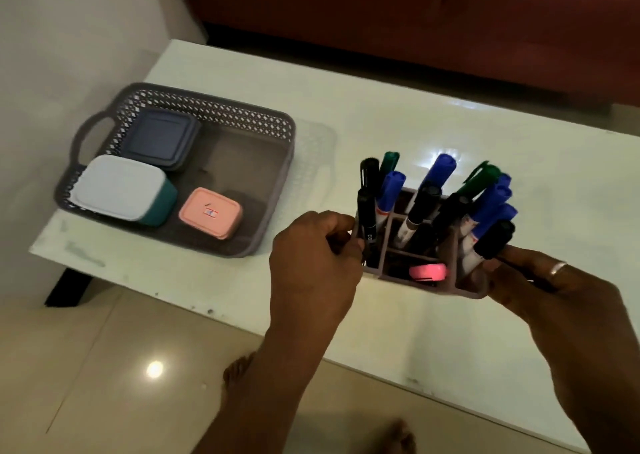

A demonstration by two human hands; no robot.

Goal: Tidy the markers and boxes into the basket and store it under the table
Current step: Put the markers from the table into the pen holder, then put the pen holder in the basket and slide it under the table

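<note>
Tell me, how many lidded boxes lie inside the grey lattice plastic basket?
3, all in the grey lattice plastic basket: a dark blue square box at the back, a white-lidded teal box at front left, a small pink box at front middle. None seems hidden.

Grey basket showing a lattice-hole wall pattern. Inside it: dark blue box, white-lidded box showing a teal body, pink box carrying a small red-and-white label. Grey holder carrying markers with black, blue and green caps, white barrels, plus one pink cap. Table reading glossy white; sofa dark red; floor beige tile.
</note>
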